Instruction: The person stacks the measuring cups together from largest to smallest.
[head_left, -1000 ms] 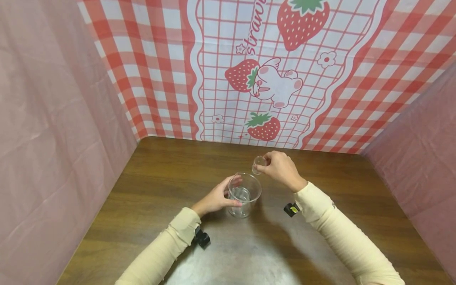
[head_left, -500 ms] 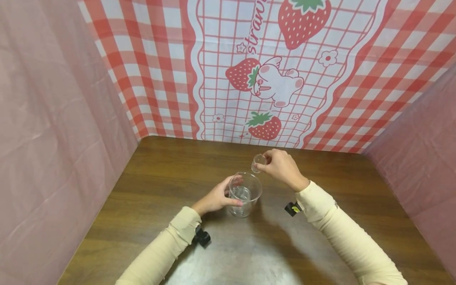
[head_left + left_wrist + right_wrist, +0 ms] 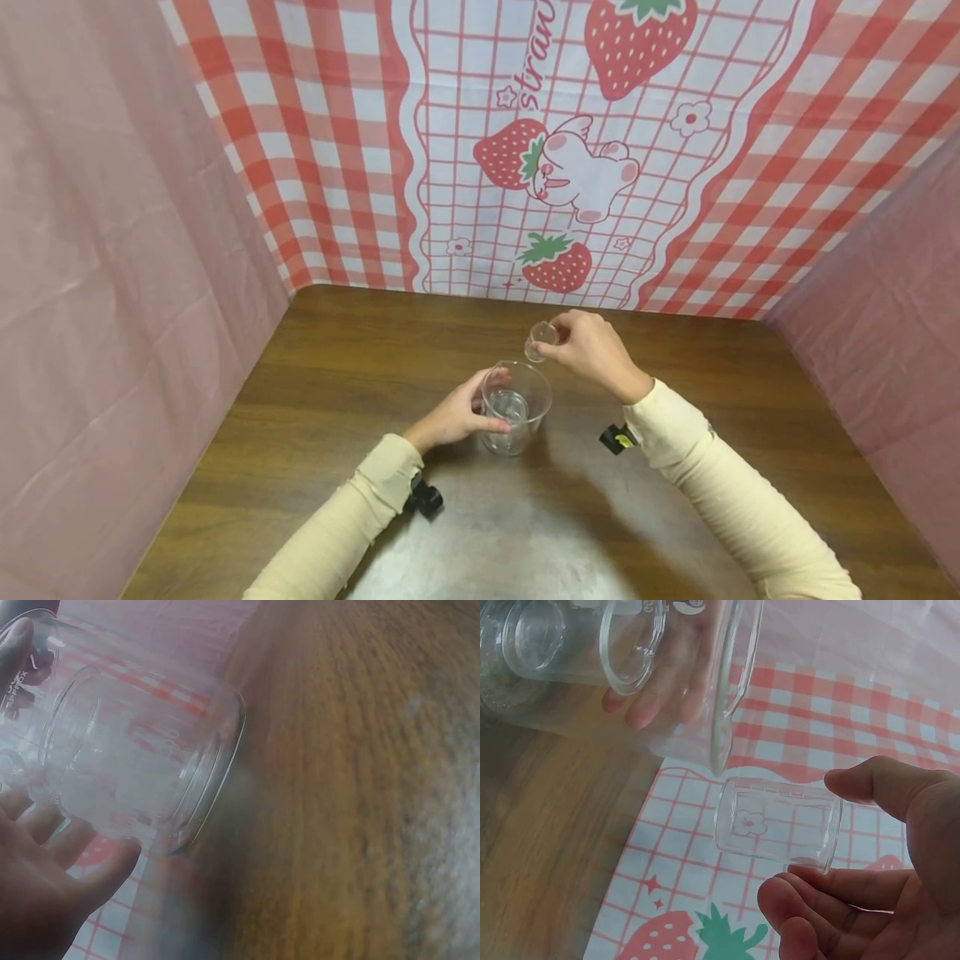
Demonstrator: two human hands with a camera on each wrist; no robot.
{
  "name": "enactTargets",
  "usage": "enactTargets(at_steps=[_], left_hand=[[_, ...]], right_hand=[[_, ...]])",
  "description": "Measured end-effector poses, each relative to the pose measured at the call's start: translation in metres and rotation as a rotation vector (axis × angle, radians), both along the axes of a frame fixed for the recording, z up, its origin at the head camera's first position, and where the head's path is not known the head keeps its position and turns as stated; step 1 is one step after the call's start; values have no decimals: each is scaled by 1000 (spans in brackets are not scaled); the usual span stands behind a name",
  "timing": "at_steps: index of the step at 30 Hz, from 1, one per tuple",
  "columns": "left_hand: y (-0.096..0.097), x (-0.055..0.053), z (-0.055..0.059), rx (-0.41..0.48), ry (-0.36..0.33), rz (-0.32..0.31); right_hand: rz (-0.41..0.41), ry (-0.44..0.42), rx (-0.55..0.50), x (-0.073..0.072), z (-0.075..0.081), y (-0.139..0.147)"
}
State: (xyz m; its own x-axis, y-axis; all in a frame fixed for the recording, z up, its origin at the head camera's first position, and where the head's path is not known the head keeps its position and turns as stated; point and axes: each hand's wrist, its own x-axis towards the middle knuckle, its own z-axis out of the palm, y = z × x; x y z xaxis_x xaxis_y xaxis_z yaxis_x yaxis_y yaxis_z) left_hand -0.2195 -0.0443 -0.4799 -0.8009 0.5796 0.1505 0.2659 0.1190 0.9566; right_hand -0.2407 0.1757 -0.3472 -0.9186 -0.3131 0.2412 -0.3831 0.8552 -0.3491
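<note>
A large clear glass beaker (image 3: 534, 417) stands on the table, with my left hand (image 3: 453, 417) gripping it from the left, thumb in front and fingers behind. Inside sits a smaller beaker (image 3: 630, 645), its rim below that of the large one. My right hand (image 3: 592, 350) pinches a small clear beaker (image 3: 776, 825) by its rim end, between thumb and fingertips. This small beaker hangs in the air just behind and right of the large beaker's rim, its base pointing down. In the left wrist view the fingers (image 3: 67, 840) spread along the large beaker's wall.
The brown wood-grain table (image 3: 337, 358) runs back to a red-and-white strawberry cloth (image 3: 555, 167). Pink curtains (image 3: 112, 292) close off both sides. Black wrist cameras (image 3: 425, 500) sit on both sleeves.
My right hand has drifted slightly up and left in the head view with the small beaker. The left hand and large beaker have barely moved.
</note>
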Motion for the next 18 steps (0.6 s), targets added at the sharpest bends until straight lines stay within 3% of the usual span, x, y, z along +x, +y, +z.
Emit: enactTargets(at_steps=[18], left_hand=[[0, -2, -3, 8, 12, 1]], right_hand=[[43, -22, -23, 6, 5, -8]])
